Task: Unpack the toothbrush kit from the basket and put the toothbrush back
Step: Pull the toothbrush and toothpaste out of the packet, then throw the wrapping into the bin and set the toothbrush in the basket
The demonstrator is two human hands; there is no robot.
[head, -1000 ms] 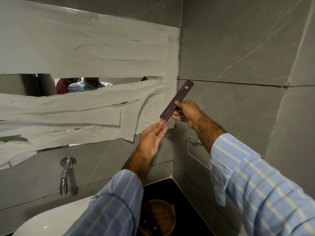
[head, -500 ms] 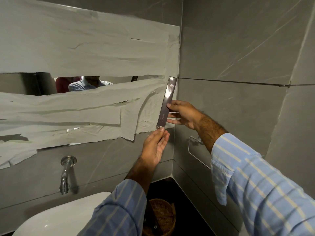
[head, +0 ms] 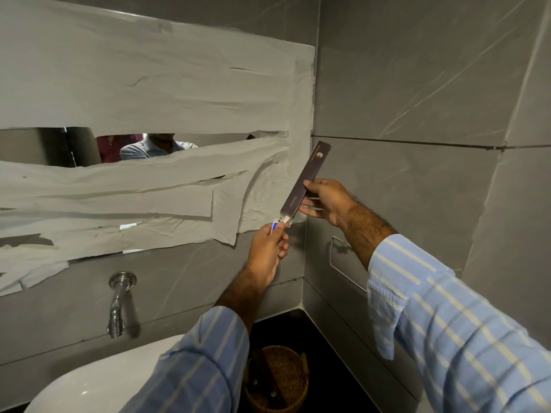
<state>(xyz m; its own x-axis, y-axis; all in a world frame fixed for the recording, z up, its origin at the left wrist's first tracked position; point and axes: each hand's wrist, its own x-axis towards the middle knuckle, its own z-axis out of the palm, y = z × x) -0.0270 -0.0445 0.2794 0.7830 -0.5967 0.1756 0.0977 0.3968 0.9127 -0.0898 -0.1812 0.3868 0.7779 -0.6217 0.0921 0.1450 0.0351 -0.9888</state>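
Observation:
A long, slim dark purple toothbrush kit box (head: 307, 180) is held up in front of the wall corner, tilted with its top end to the right. My right hand (head: 325, 201) grips its lower half. The box's bottom flap is open. My left hand (head: 268, 251) is just below it, pinching a small white and blue item (head: 275, 225) that sticks out of the open end. A round woven basket (head: 277, 380) stands far below on the dark counter, between my forearms.
A white basin (head: 89, 386) sits at the lower left under a chrome wall spout (head: 119, 302). The mirror is covered with grey paper strips (head: 149, 99). A wire holder (head: 343, 257) is fixed to the right wall. Grey tiled walls meet in a corner behind the box.
The box's bottom end has come open and my left hand now pinches a white and blue item at that end. The box has tilted back to the right.

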